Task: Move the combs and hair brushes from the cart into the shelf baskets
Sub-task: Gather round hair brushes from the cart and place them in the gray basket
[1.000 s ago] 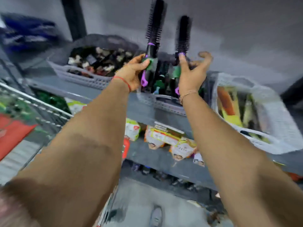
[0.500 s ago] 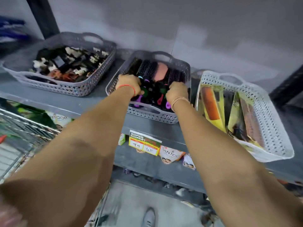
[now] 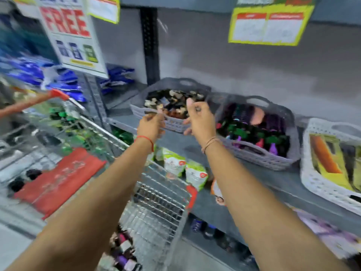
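Now | left hand point(image 3: 151, 124) grip curled, empty | right hand point(image 3: 201, 120) grip loose, empty | brush basket point(image 3: 259, 155) rightward.

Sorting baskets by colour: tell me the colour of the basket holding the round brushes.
Grey basket, a perforated weave pattern, seen in the head view.

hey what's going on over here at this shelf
A person is stocking shelf baskets from a wire cart. Both hands are up in front of the grey basket of small dark and pale items, and neither the left hand nor the right hand visibly holds a brush. The middle basket already holds hair brushes.
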The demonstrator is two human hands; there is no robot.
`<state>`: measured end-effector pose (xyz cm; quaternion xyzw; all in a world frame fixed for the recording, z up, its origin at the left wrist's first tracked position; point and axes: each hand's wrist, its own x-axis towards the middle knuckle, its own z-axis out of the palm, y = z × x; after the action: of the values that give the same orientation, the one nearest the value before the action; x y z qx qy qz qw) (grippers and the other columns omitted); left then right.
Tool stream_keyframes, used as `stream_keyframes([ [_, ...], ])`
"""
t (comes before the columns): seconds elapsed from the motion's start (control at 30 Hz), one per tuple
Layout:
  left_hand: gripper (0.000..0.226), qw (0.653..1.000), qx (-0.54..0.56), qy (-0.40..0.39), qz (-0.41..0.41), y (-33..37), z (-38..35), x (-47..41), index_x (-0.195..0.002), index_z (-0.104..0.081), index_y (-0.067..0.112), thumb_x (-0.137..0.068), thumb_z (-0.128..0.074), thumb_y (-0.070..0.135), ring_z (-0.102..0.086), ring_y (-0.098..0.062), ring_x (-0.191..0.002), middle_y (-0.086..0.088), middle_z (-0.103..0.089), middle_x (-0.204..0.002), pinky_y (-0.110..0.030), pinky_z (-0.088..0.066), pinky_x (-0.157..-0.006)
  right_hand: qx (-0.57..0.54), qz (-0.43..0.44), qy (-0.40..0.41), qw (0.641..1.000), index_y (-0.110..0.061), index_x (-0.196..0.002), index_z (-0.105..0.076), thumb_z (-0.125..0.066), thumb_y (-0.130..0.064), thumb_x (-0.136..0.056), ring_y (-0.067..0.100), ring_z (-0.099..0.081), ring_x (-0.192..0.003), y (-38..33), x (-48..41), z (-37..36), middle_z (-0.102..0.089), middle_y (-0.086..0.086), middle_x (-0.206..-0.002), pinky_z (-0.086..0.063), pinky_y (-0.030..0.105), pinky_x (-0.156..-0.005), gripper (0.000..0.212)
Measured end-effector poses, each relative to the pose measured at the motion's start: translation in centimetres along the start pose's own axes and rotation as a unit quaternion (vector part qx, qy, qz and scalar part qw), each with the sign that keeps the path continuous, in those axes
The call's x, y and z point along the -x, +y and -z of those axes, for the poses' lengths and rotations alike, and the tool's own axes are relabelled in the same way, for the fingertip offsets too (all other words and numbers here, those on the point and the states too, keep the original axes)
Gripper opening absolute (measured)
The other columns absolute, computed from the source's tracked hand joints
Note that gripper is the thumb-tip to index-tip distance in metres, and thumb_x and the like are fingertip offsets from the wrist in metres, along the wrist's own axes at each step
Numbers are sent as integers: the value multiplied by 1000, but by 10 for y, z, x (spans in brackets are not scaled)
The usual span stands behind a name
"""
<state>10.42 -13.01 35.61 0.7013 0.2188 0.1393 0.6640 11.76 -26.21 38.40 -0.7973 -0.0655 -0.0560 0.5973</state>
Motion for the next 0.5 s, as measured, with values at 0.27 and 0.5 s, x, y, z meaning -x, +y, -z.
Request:
stream_keyframes([
  [0.27,44,974,107,72,188,-110,94,-10,-57,-39,16,-97,-39,32,-33,-2,-14,4,-40,-17,1,-22,-31,123,-119,-356,919,-21,-100,-47,-30,-60,-89,24,-58,-45,57,27,-145,-61,8,-74,-43,24,-45,44],
  [0.5,35,934,42,148,322,-219,149,-12,-62,-44,16,-94,-47,28,-44,-5,-21,3,-51,-29,-5,-29,-32,209,-181,-512,814,-5,-103,-50,-43,-47,-91,19,-46,-48,155,42,-212,-54,10,-78,-32,20,-40,44],
])
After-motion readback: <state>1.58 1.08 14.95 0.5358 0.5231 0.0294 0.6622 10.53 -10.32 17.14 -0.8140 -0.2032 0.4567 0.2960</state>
